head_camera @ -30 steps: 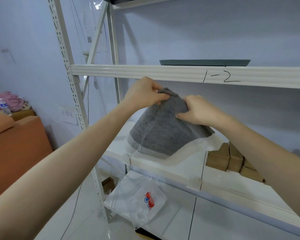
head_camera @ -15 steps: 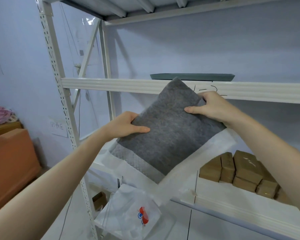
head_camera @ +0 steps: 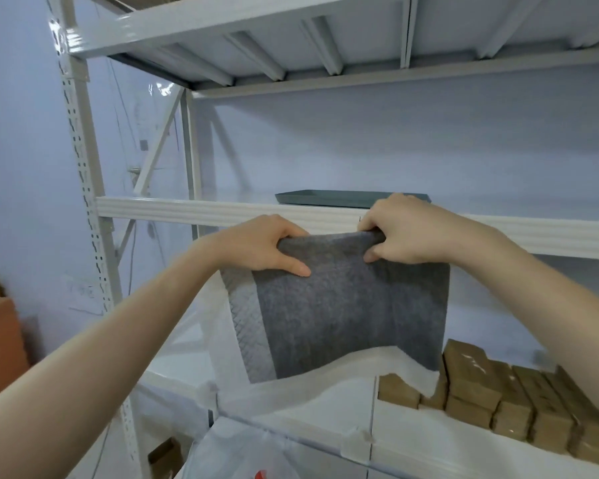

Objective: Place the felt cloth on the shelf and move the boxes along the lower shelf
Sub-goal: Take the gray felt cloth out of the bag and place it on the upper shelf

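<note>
Though limp — quilted grey felt cloth point(head_camera: 343, 305)

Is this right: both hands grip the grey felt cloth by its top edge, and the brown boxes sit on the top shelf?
Not quite. In the head view the left hand and right hand do grip the felt cloth by its top edge, but the brown boxes sit on the lower shelf.

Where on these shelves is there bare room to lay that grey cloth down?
The middle shelf is bare from the left upright to the flat dark green tray. The lower shelf is bare at its left end; its right end is crowded with brown cardboard boxes.
</note>
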A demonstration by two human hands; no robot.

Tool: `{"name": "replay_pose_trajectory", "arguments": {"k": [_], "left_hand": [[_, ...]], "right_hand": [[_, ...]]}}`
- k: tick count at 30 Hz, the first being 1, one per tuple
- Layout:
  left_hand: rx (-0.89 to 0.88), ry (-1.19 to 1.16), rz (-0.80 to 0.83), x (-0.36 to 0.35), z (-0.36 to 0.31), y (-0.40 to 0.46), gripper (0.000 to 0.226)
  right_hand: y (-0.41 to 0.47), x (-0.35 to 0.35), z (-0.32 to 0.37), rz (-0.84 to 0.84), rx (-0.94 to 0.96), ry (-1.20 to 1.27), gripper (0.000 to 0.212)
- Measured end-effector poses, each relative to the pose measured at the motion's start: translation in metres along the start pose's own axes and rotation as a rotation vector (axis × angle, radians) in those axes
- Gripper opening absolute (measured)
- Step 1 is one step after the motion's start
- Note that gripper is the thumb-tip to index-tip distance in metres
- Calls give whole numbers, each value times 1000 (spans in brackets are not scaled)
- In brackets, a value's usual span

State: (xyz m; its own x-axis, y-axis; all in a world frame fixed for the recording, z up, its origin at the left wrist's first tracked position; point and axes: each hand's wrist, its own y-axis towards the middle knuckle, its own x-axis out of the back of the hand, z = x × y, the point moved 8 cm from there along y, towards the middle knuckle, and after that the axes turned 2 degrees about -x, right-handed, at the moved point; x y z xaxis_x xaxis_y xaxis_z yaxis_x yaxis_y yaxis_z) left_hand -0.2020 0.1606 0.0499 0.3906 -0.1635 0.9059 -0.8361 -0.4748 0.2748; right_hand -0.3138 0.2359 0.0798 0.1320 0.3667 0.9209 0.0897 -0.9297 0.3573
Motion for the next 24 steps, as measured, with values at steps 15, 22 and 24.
{"name": "replay_pose_trajectory", "arguments": {"k": [15,22,24], "left_hand": [[-147,389,-776,160,6,77,25],[-130,387,-755,191,40,165,23],[-146,372,-777,196,48,191,15]], "right_hand": [[79,96,-89,-484,-168,83,18],[148,113,-134,-541,-217,-43,14],[163,117,-148,-611,-260,-115,11]]}}
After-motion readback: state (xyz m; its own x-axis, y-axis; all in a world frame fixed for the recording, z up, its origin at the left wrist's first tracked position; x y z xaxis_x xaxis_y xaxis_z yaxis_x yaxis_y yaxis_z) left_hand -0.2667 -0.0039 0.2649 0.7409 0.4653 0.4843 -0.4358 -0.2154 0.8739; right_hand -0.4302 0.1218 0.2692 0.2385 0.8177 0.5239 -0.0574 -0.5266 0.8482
